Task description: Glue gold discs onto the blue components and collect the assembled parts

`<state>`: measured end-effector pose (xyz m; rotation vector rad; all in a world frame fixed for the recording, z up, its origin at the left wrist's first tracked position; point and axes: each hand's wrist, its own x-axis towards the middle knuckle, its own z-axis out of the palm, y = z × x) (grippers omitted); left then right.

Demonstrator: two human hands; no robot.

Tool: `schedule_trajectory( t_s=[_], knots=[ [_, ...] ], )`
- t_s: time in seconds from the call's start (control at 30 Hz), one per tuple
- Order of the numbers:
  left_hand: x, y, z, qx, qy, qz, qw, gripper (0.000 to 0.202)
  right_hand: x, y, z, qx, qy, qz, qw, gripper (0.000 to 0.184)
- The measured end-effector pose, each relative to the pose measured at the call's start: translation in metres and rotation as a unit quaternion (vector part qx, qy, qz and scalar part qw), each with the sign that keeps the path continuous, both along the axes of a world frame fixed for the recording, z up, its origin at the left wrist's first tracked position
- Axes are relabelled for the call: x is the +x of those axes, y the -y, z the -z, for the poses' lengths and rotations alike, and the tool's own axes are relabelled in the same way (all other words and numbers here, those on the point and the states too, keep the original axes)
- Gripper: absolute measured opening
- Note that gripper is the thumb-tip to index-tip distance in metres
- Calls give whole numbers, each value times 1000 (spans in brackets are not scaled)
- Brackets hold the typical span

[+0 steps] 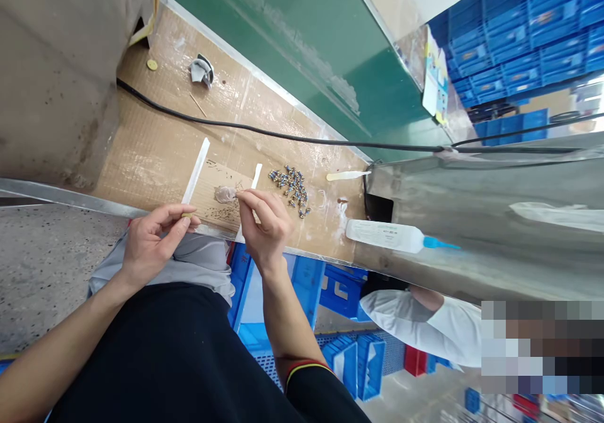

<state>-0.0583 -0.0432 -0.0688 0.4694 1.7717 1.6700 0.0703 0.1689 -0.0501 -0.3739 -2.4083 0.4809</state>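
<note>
On the cardboard-covered bench (155,152), our left hand (151,240) is at the near edge w/ a plastic strip (195,171) running from it onto the board. Our right hand (267,221) is just right of that, metal fittings (290,190) just beyond it. Further right: wooden stick (346,175), squeeze bottle (384,236). Black cable (226,123) runs behind everything.

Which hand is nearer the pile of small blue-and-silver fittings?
Right hand: just left of and below the pile in the head view, not touching it. Left hand: much farther away, beyond the right hand on the same side.
</note>
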Motion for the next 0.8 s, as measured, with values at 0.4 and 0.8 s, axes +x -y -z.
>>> schedule_trajectory(
  t_s=[0.4,0.8],
  knots=[
    [2,0,3,0,2,2,1000,21,0,4,-1,5,19,17,1000,25],
    [1,1,5,2,2,-1,1000,22,4,-9,-13,-142,5,24,990,17]
  ],
)
